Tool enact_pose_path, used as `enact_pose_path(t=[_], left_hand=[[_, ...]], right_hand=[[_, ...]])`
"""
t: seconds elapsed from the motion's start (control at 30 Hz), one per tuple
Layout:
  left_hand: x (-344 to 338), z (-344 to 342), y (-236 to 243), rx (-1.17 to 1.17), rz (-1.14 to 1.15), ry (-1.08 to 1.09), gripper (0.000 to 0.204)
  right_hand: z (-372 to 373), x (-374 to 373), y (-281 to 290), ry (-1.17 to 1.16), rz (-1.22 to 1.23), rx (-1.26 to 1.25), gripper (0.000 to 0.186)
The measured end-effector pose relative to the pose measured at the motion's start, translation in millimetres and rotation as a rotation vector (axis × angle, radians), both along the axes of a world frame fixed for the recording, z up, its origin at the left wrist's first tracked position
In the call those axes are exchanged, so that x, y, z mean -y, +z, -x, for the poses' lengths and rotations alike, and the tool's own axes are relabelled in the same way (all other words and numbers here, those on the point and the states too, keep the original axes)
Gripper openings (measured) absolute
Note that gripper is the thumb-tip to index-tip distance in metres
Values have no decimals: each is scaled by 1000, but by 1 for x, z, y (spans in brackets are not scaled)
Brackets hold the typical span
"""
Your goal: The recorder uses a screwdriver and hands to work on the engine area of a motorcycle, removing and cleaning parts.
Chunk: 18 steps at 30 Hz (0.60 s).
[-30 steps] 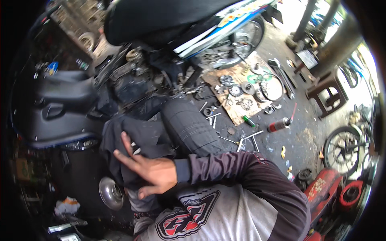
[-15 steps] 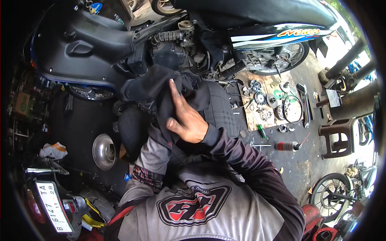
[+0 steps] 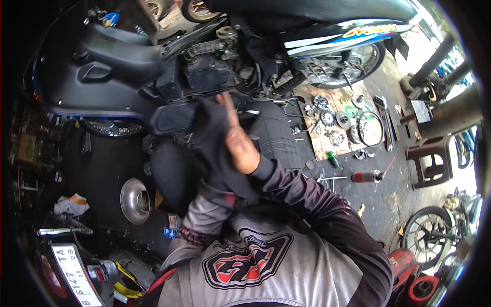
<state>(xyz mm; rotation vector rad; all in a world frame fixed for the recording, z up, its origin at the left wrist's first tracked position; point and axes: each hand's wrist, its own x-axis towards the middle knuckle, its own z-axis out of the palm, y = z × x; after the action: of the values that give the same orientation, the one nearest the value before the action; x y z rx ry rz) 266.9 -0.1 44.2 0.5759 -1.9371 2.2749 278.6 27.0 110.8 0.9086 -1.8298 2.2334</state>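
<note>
A dark black cloth (image 3: 210,130) hangs in front of me between my knees, its folds blurred by motion. My right hand (image 3: 240,146) lies against the cloth's right side, its stretched fingers pointing away from me and smeared at the tips. My left forearm in its grey sleeve (image 3: 212,202) runs up under the cloth, which hides my left hand and its fingers. Just beyond the cloth stands a black scooter (image 3: 128,56) with its side cover off, showing the engine area (image 3: 209,69) and a ribbed air hose (image 3: 202,48). A black footboard (image 3: 171,118) lies left of the cloth.
To the right, a cardboard sheet (image 3: 319,146) bears several gears and a belt (image 3: 382,130). Near it lie a green-handled screwdriver (image 3: 333,159), a T-handle wrench (image 3: 332,179) and a red spray can (image 3: 367,176). A metal bowl (image 3: 135,201) sits left; a brown stool (image 3: 434,161) stands right.
The cloth has drawn back toward me, uncovering more of the footboard and engine area. My right hand has turned edge-on and stays against the cloth. The view has shifted slightly.
</note>
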Motion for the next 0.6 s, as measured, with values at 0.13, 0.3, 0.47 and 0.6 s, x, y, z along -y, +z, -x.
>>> enact_pose_path(t=[0.13, 0.3, 0.47, 0.6], left_hand=[[-6, -22, 40, 207, 425, 496, 71], [-8, -29, 57, 328, 775, 933, 84], [40, -25, 61, 350, 1483, 1008, 76], [24, -58, 59, 385, 2058, 1045, 70]], right_hand=[[-13, -4, 9, 56, -240, -148, 101], [-24, -6, 5, 301, -222, -150, 86], [-32, -18, -20, 237, 361, 561, 75], [-25, 6, -64, -11, 256, 570, 60]])
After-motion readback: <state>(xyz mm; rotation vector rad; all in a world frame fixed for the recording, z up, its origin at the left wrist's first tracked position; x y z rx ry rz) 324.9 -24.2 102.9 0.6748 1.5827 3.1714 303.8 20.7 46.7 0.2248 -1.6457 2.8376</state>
